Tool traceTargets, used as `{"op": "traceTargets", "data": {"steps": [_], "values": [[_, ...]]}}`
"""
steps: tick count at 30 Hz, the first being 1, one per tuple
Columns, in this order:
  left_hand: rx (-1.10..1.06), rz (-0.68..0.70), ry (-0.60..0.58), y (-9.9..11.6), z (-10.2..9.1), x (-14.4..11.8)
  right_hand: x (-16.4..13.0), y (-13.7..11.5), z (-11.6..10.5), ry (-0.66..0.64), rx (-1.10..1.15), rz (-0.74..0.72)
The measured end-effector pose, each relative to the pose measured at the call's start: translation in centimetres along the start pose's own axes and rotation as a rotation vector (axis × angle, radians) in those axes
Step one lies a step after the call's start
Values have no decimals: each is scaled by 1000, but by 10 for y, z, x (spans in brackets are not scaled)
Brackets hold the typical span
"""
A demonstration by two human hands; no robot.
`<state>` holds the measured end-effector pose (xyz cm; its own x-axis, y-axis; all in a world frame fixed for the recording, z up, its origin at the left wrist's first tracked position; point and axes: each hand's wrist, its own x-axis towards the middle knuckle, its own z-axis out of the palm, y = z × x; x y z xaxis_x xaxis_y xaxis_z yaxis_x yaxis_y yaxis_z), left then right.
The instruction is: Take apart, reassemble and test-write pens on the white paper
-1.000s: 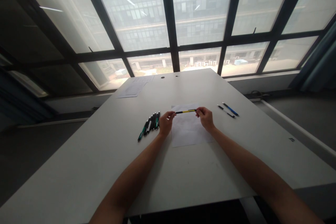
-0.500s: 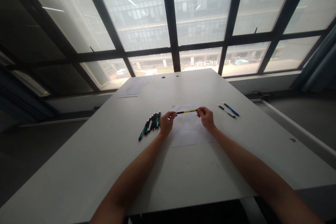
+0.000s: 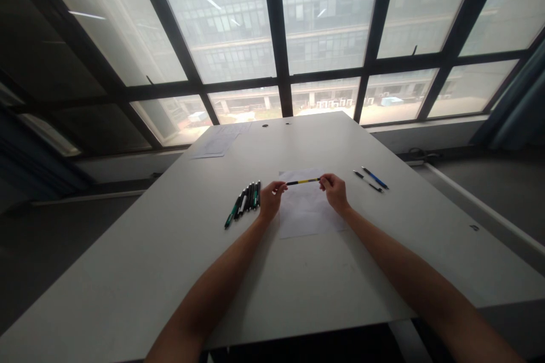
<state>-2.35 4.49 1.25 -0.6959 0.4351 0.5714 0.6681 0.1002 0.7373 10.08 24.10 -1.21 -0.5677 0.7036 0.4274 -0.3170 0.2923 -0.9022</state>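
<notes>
Two hands, left hand (image 3: 269, 199) and right hand (image 3: 335, 191), fingers pinched shut on one yellow-black pen (image 3: 302, 181) above the paper (image 3: 307, 212); I judge inspection underway, next needing a steady pull apart.

Both hands — left hand (image 3: 269, 202), right hand (image 3: 336, 193) — pinch a yellow-black pen (image 3: 303, 181) over paper (image 3: 307, 209); pens (image 3: 244, 200) lie left.

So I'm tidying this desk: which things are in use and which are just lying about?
In use:
- yellow pen, held at its ends by left hand and right hand
- sheet beneath it

Lying about:
- pen row
- two pens
- far papers
</notes>
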Motion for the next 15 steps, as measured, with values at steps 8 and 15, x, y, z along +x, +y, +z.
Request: {"op": "traceTargets", "data": {"steps": [8,15], "values": [[-4,-15,-10,1,0,0,-1,-2,0,2,-5,0],[-9,-2,-7,-1,0,-1,-1,-3,-1,-6,-15,-7]]}}
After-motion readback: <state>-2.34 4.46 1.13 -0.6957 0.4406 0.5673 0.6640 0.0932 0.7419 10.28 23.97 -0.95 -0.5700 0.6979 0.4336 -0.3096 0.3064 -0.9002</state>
